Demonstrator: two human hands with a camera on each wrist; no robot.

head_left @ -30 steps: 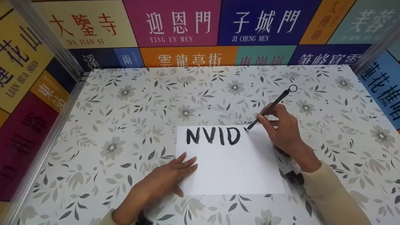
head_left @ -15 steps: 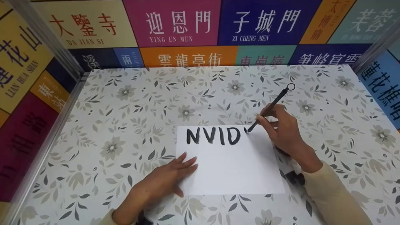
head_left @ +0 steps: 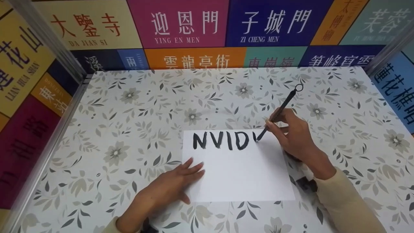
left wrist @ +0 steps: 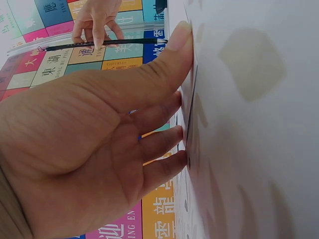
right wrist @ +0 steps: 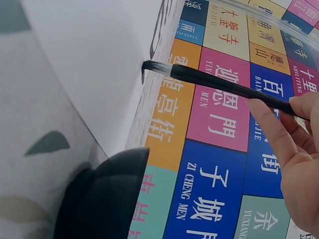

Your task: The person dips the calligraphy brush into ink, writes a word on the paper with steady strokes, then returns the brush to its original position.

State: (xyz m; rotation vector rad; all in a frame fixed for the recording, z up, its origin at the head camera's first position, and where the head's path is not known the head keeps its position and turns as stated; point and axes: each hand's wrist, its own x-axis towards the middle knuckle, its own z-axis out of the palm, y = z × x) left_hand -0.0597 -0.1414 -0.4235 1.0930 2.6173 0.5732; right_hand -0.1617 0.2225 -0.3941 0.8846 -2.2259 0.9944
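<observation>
My right hand (head_left: 292, 134) pinches a dark ink brush (head_left: 286, 103) with a ring at its top end. The brush slants down to the left, and in the right wrist view its inked bristles (right wrist: 157, 67) touch the paper. That white sheet of paper (head_left: 242, 178) bears thick black letters (head_left: 246, 139) reading NVID, followed by a short new stroke at the tip. At the sheet's left edge rests my left hand (head_left: 173, 183), fingers spread and holding nothing. The left wrist view shows its thumb and fingertips (left wrist: 179, 159) against the surface.
A floral-patterned tabletop (head_left: 145, 129) lies under the paper. Colourful panels (head_left: 184, 22) with Chinese characters stand along the back and sides. Black items (head_left: 305, 184) sit by the right sleeve. A dark rounded shape (right wrist: 104, 194), kind unclear, fills part of the right wrist view.
The brush tip has moved slightly down and right across the paper, lengthening the black stroke after the D. The brush's ring end has swung left. My left hand has stayed still.
</observation>
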